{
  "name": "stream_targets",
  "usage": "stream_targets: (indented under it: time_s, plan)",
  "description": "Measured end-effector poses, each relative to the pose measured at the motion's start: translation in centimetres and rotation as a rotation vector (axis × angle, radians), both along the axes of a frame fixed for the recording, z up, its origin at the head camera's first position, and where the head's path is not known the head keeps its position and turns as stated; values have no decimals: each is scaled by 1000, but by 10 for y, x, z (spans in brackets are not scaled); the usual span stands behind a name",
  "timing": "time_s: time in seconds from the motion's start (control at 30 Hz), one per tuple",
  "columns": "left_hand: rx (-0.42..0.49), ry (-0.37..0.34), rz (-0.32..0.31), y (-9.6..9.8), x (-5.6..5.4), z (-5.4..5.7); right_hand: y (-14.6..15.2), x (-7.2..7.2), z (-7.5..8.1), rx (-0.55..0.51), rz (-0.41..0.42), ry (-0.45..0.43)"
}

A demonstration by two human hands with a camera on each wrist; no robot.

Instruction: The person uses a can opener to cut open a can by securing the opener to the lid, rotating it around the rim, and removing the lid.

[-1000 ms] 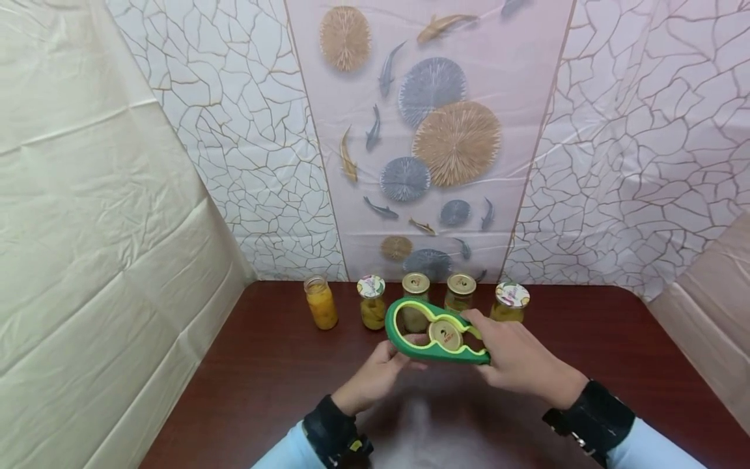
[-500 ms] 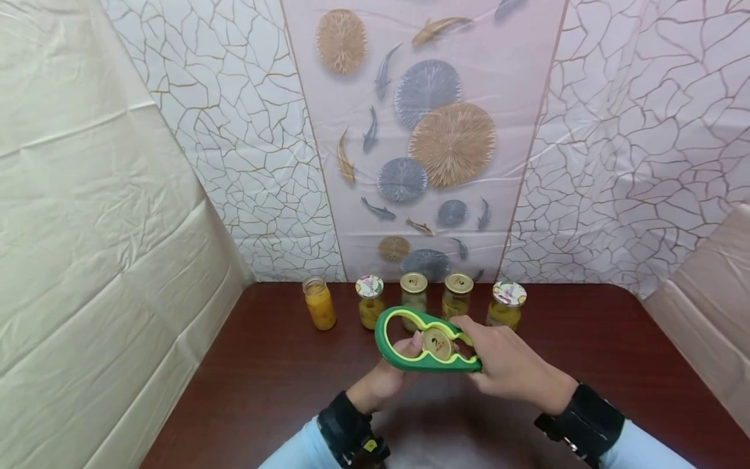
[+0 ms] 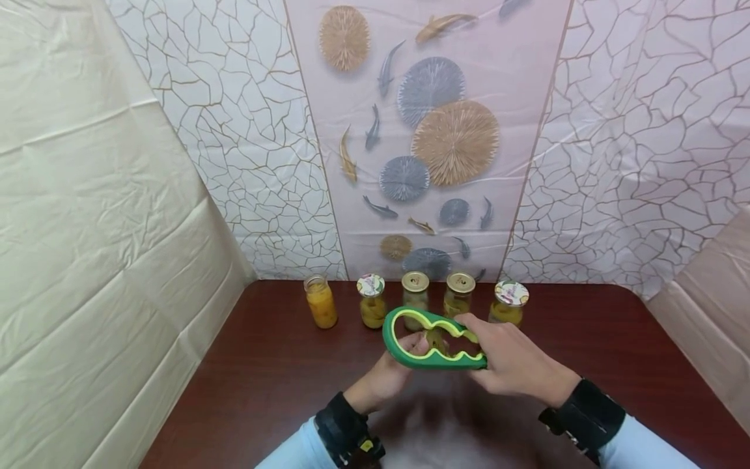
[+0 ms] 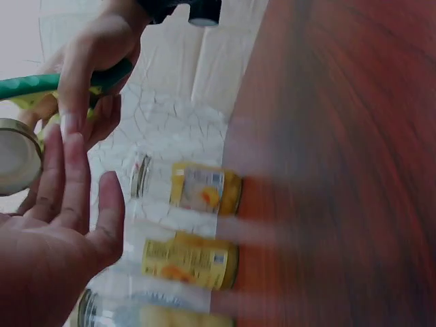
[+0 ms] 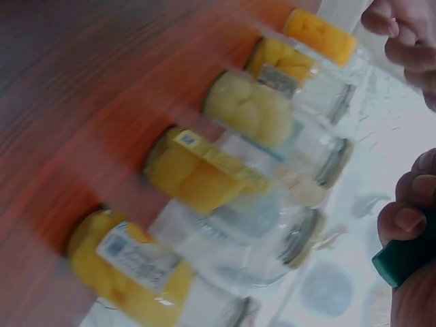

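Observation:
My right hand point(image 3: 518, 358) grips the handle end of a green jar opener point(image 3: 404, 358) with a yellow-green scalloped inner edge, held above the table. A gold jar lid point(image 3: 435, 340) shows tilted within the opener's frame. My left hand point(image 3: 383, 381) reaches under the opener and pinches this lid at its edge, thumb showing through the large loop. In the left wrist view the lid point(image 4: 19, 157) turns its pale inner side toward the camera, at the left fingertips. The right wrist view shows only the end of the opener point(image 5: 395, 262) in the right fist.
Along the table's back edge stand several glass jars of fruit. An orange-filled jar point(image 3: 321, 305) without a lid is leftmost. Beside it come a patterned-lid jar point(image 3: 372, 306), two gold-lidded jars point(image 3: 415, 296), and another patterned-lid jar point(image 3: 508, 306). A patterned cloth point(image 3: 404, 215) hangs behind.
My left hand has moved from beneath the opener to the lid, its thumb coming up through the loop. The lid has gone from face-up in the opener to tilted.

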State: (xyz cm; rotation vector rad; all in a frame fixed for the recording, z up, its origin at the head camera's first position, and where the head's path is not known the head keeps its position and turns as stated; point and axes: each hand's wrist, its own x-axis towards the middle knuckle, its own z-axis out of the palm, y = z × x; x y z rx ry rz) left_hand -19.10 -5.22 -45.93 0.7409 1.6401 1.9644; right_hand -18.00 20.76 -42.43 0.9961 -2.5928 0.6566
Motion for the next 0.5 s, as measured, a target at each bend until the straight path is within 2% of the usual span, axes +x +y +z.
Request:
stream_targets:
  time_s: [0.07, 0.13, 0.3, 0.4, 0.5]
  plan:
    - [-58, 14, 44, -7, -3, -2, 7, -4, -2, -8, -13, -8]
    - [-92, 12, 77, -17, -6, -5, 15, -8, -3, -5, -47, 21]
    - [-160, 18, 177, -51, -9, -15, 44, -16, -1, 42, -197, 107]
    - [-226, 31, 250, -73, -6, -21, 63, -17, 3, 58, -302, 88]
    - [-294, 23, 297, -91, -3, -25, 80, -15, 7, 45, -383, 43]
